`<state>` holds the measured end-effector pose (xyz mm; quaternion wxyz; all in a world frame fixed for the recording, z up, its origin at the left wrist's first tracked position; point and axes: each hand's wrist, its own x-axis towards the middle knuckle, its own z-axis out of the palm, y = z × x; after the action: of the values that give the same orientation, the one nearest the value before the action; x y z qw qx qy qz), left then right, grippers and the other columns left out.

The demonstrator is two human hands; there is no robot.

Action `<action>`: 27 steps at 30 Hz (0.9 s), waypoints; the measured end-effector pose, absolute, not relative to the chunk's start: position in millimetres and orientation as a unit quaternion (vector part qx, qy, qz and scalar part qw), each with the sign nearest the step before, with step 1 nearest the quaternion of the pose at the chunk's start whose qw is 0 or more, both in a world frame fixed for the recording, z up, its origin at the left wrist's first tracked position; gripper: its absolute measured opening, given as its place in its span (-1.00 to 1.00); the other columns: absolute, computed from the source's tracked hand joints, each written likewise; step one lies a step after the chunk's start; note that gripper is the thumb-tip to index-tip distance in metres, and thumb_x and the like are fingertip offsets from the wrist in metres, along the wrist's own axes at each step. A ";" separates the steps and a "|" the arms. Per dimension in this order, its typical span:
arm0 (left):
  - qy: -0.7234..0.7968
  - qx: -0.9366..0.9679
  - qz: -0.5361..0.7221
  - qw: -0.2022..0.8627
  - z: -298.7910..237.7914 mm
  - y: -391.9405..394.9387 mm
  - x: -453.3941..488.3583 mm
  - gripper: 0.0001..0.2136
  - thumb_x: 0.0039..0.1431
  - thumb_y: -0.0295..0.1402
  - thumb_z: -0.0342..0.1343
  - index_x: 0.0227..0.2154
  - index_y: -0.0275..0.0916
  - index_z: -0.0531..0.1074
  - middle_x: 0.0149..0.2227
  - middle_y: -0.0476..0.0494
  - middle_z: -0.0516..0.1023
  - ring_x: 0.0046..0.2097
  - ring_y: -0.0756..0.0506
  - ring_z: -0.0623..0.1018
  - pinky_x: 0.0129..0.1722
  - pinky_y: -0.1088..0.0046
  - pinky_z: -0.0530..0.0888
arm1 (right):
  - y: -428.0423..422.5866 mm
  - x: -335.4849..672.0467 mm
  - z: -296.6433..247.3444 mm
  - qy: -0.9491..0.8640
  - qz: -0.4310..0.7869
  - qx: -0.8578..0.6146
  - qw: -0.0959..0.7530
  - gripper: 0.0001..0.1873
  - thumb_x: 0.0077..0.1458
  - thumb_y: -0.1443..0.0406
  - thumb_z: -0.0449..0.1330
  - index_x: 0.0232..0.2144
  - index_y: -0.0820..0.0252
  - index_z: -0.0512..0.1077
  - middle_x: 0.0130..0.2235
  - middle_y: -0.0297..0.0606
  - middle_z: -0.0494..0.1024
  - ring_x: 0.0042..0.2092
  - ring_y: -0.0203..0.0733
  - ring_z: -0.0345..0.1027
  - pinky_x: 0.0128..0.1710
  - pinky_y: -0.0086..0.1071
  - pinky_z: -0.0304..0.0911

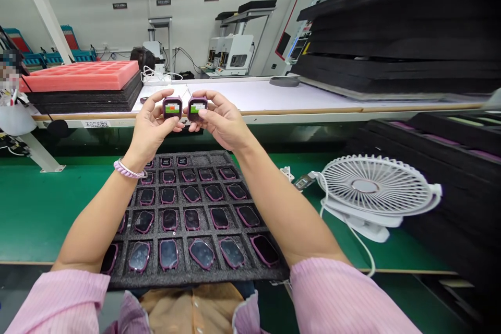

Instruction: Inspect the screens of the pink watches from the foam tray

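Two watch bodies, screens lit, held up side by side and nearly touching. Left watch [172, 107] pinched by its case edges in left hand [151, 128]; right watch [197, 108] likewise in right hand [221, 122]. Judged light and rigid, with glossy glass faces that scratch and smudge easily, so the edges are the place to hold. Below the grip: foam tray [188, 274] of dark-screened watches. White fan [376, 188] lower right.

Green mat [35, 209], left: bare, open passage. Foam tray [188, 277], centre: most pockets filled. Fan [376, 185], right: obstruction. Black foam stacks [450, 177], far right: wall. Air around left hand [151, 128] and right hand [221, 122], each gripping a watch [172, 107]: free.
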<state>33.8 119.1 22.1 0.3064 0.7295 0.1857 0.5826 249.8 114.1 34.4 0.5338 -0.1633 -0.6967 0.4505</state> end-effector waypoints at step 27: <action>0.210 0.725 0.555 0.350 26.4 110.7 34.1 -0.61 0.30 -0.32 0.22 0.17 -0.04 0.41 -0.08 -0.08 0.65 -0.30 -0.08 0.71 -0.24 0.38 0.72 | 112.4 255.1 28.3 -0.718 0.437 -0.169 0.515 -0.43 0.09 0.12 0.42 0.09 0.05 0.36 -0.10 -0.31 0.55 -0.32 -0.26 0.46 -0.21 -0.29 0.50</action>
<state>34.1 110.7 26.4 0.3498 0.7247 0.2098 0.5554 255.1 112.4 28.3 0.5152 -0.1689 -0.7178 0.4368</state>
